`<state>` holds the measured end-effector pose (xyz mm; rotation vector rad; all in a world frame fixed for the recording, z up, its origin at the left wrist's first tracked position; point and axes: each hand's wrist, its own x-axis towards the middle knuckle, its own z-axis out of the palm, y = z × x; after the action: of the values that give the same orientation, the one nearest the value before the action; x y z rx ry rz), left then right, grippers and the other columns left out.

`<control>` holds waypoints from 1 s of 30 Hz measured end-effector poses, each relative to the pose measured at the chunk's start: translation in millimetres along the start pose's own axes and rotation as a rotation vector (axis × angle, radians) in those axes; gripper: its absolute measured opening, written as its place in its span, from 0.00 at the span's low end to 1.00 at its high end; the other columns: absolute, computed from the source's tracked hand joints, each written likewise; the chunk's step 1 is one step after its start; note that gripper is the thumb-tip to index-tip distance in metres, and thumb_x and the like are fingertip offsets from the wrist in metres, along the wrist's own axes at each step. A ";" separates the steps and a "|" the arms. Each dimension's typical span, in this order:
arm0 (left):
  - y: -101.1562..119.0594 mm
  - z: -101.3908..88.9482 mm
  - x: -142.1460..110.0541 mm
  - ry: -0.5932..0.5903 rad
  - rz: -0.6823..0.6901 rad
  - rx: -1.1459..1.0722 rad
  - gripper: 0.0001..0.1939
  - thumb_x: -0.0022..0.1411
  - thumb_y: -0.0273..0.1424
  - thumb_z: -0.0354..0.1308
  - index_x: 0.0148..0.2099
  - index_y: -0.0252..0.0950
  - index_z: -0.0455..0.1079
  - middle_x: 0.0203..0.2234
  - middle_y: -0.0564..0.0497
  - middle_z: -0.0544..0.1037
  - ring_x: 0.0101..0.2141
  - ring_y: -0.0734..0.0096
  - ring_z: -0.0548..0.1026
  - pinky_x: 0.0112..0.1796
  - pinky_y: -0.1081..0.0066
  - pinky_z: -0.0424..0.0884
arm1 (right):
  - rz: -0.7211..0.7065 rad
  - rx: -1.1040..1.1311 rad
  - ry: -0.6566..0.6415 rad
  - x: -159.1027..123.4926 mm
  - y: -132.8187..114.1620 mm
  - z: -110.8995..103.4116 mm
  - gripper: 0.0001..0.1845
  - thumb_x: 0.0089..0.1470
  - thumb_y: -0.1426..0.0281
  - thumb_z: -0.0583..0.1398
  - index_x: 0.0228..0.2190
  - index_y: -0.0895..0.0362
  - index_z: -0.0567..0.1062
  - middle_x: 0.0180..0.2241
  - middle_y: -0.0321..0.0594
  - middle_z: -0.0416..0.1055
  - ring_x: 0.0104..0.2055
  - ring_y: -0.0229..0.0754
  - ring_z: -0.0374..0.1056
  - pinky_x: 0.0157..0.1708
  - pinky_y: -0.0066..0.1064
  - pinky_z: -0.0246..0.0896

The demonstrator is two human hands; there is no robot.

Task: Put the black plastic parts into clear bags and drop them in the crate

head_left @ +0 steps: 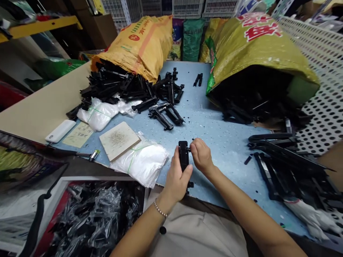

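Near the front edge of the blue table (214, 135), my left hand (175, 178) is wrapped round a long black plastic part (183, 151), which points away from me. My right hand (200, 155) is closed in a pinch at the far right side of that part. A small dark bit shows by its fingers, too small to name. Beyond my hands lie several loose black plastic parts (167, 116) like the held one. To the left, a stack of clear plastic bags (144, 160) tied with green string lies partly under a square board (118, 137).
An orange sack (142, 46) spills black parts at the back left. A yellow-green sack (259, 53) opens toward me at the right. More black parts (281, 167) and a white glove (311, 214) lie right. A bin of wrapped parts (102, 214) stands below left.
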<state>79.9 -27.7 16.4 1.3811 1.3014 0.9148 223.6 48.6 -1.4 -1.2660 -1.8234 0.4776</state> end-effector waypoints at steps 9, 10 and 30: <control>-3.2 -4.3 27.5 0.109 -0.111 -0.174 0.34 0.63 0.47 0.46 0.68 0.43 0.46 0.65 0.49 0.55 0.66 0.69 0.54 0.68 0.66 0.50 | -0.276 -0.161 -0.091 -82.8 -7.9 1.3 0.23 0.66 0.55 0.44 0.32 0.59 0.66 0.29 0.43 0.64 0.33 0.40 0.55 0.35 0.33 0.47; -1.7 -3.1 27.6 0.109 -0.098 -0.173 0.35 0.63 0.47 0.46 0.68 0.42 0.46 0.65 0.49 0.55 0.66 0.69 0.53 0.68 0.66 0.50 | -0.332 -0.203 -0.069 -86.0 -6.3 2.8 0.22 0.67 0.58 0.44 0.31 0.59 0.66 0.28 0.43 0.63 0.32 0.40 0.54 0.34 0.33 0.46; 16.6 -12.2 3.3 -0.021 0.092 0.143 0.38 0.64 0.43 0.46 0.70 0.41 0.37 0.68 0.46 0.47 0.67 0.65 0.50 0.66 0.62 0.52 | -0.023 0.163 -0.310 -8.2 -0.3 -32.3 0.20 0.66 0.57 0.46 0.33 0.59 0.65 0.29 0.39 0.63 0.32 0.35 0.59 0.34 0.27 0.55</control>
<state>72.5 -21.5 34.9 1.5686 1.3172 0.8805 250.5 36.3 13.8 -1.1050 -2.0041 0.8309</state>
